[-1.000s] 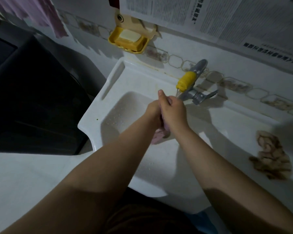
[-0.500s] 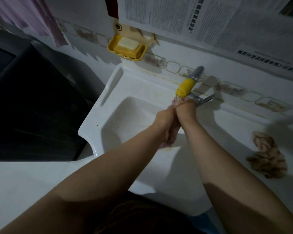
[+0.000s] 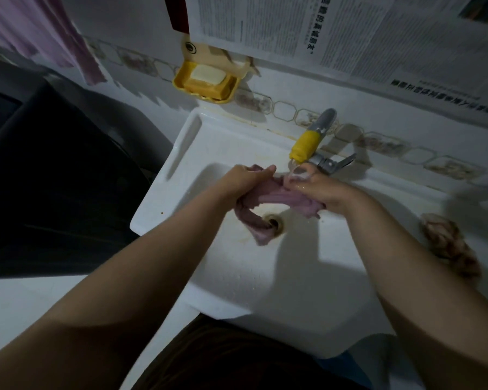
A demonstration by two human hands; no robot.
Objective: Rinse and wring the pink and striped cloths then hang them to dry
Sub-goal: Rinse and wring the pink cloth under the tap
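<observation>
A: Left hand (image 3: pixel 244 181) and right hand (image 3: pixel 326 192) both clamped on the pink cloth (image 3: pixel 276 197), fingers (image 3: pixel 261 171) curled tight round it, over the white sink (image 3: pixel 181 175).

B: Under the tap (image 3: pixel 307 143)?

A: Right end just below the yellow spout, water running onto the right thumb. Loose tail hanging down to the drain (image 3: pixel 273 222), possibly touching it.

B: Best way to rinse?

A: Probably feed the whole length through the stream, squeeze and release along it, lift the tail off the drain's stained ring. Then twist the two ends opposite ways, low in the basin to keep splashes in.

B: Count?

A: Two hands, one pink cloth held. One crumpled brownish cloth (image 3: pixel 448 243) on the counter (image 3: pixel 406 220) at right, well apart; likely the striped one, stripes too dim to confirm. One tap, one drain. One yellow soap dish (image 3: pixel 206 85) on the wall holding one bar. One pink fabric (image 3: pixel 40 35) hanging top left.
</observation>
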